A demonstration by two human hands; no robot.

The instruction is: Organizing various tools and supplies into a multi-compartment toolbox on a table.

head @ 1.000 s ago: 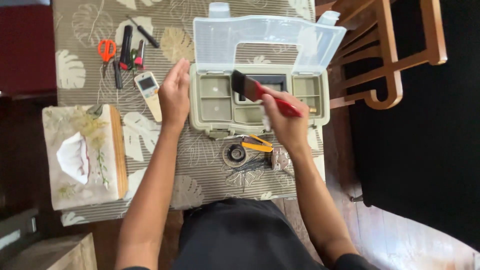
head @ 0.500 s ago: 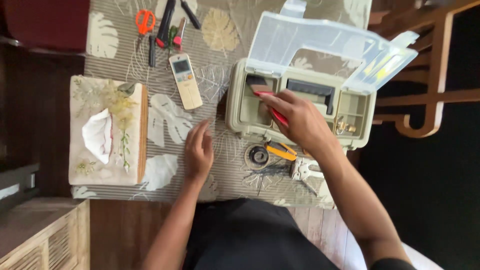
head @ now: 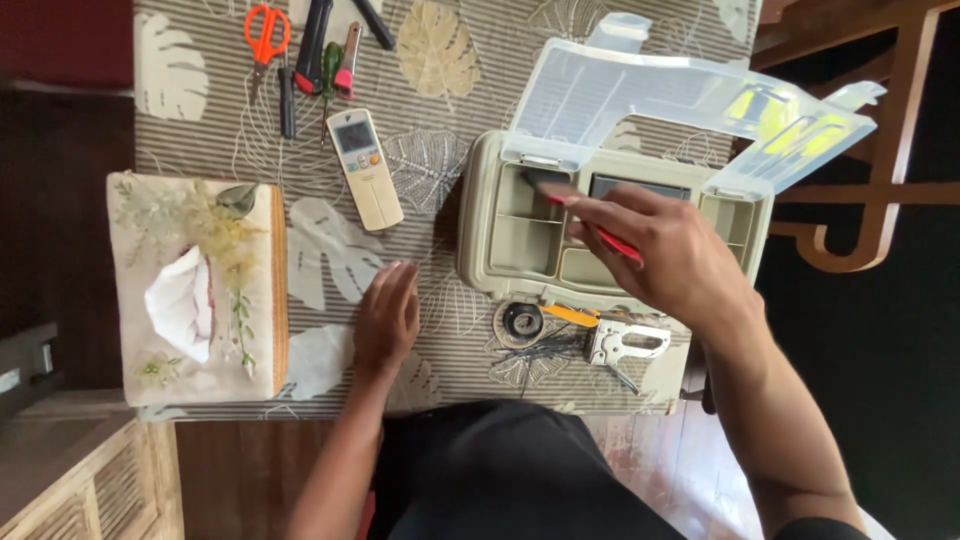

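Right hand [head: 680, 265] over open toolbox [head: 610, 240], fingers pinching red-handled brush [head: 590, 225] half-lowered into a top compartment, not yet released; left hand [head: 388, 318] flat on surface [head: 440, 150], fingers loosely together; stapler [head: 625, 342], tape roll [head: 520, 322] still outside.

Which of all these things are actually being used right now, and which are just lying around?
In use:
right hand
red-handled brush
open toolbox

Lying about:
left hand, flat on the tablecloth
remote control
orange scissors
tissue box
stapler
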